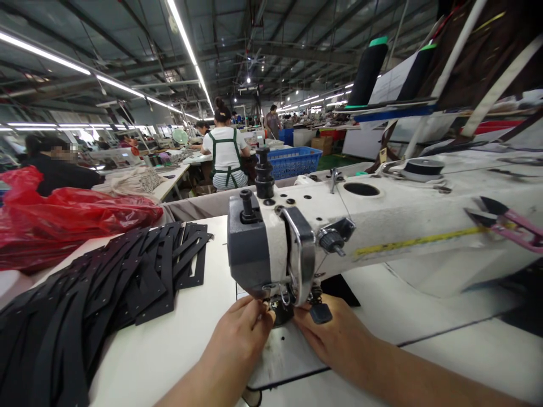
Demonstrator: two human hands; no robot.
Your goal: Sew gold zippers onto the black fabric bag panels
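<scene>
A white sewing machine (407,209) with a grey head cover stands over the table. My left hand (244,328) is at the left of the needle area, its fingers pinched together close to the presser foot; what they hold is too small to name. On the other side of the needle, my right hand (335,328) has its fingertips partly hidden behind the machine's parts. A dark piece (282,312) lies under the needle area between both hands. Another black piece (343,290) shows behind my right hand.
Many black cut pieces (148,277) overlap on the table at left, beside a red plastic bag (76,215). Pink-handled snips (509,220) lie against the machine arm. Thread cones (368,70) stand at upper right. A blue basket (294,163) and other people are beyond.
</scene>
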